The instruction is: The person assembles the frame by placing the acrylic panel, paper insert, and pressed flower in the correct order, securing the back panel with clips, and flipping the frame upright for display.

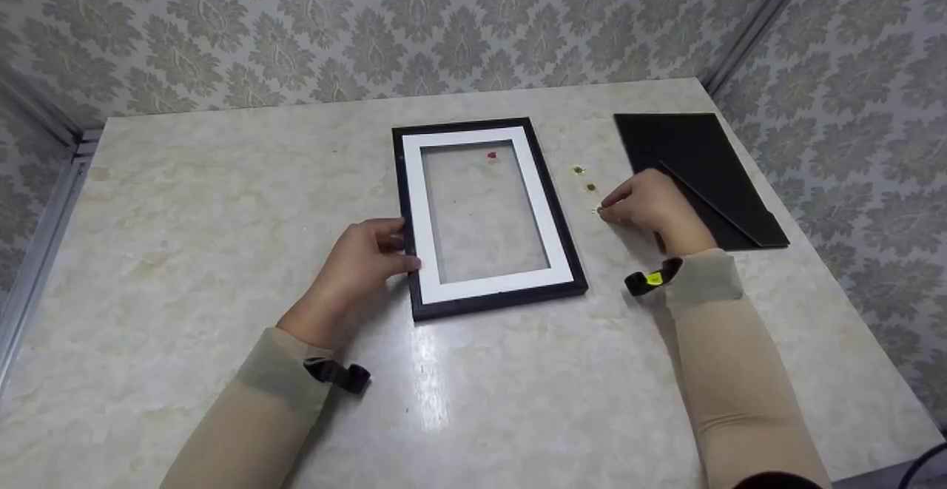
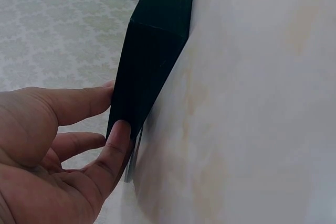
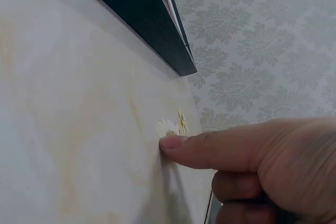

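2 grips: left hand (image 1: 355, 256) holds frame (image 1: 503, 299); right hand (image 1: 651, 204) pinches a partly hidden flower (image 3: 167, 126).

The person's long, close-fitting beige sleeves (image 1: 740, 371) are ending in grey-green wrist bands (image 1: 704, 285). A small black device (image 1: 338, 376) with a rounded end is jutting from each band, the right one displaying a bright yellow label (image 1: 654, 279). The left hand (image 1: 359, 256) and right hand (image 1: 651, 202) are showing bare.

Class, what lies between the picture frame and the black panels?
In the head view, a row of small flowers, with the right hand at the nearest.
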A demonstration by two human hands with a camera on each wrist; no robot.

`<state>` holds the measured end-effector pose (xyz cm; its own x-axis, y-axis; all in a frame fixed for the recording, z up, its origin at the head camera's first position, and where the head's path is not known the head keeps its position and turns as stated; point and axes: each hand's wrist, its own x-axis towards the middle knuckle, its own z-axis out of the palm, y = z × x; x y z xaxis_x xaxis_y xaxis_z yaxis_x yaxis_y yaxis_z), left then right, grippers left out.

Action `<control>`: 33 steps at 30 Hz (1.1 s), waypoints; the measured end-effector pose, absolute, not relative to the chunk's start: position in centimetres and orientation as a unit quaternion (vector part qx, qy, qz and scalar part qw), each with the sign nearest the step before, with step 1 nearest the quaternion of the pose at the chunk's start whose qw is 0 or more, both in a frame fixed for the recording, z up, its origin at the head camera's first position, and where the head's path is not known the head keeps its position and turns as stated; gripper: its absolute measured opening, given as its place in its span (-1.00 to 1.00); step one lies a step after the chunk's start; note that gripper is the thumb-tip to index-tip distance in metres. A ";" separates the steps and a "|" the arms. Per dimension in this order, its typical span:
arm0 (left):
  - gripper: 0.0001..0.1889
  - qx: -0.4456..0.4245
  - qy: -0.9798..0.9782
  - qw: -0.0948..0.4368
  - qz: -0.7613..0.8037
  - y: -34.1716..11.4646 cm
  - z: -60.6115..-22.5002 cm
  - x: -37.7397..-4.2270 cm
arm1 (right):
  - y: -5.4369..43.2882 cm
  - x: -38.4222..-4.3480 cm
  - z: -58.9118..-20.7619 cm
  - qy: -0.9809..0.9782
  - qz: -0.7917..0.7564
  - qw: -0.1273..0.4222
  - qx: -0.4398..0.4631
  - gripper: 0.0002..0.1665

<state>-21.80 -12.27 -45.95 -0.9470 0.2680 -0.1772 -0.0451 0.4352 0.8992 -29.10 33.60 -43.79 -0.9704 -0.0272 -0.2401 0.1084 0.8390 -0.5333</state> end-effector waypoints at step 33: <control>-0.22 0.063 0.832 0.148 0.531 -12.5 -45.7 -21.7 | 27.5 -31.6 -36.7 0.919 -0.379 0.107 -0.003 -0.68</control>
<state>-21.72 -12.45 -45.74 -0.9482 0.2623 -0.1789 -0.0515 0.4289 0.9019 -31.56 27.53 -36.73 -0.9771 -0.0873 -0.1939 0.0750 0.7120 -0.6982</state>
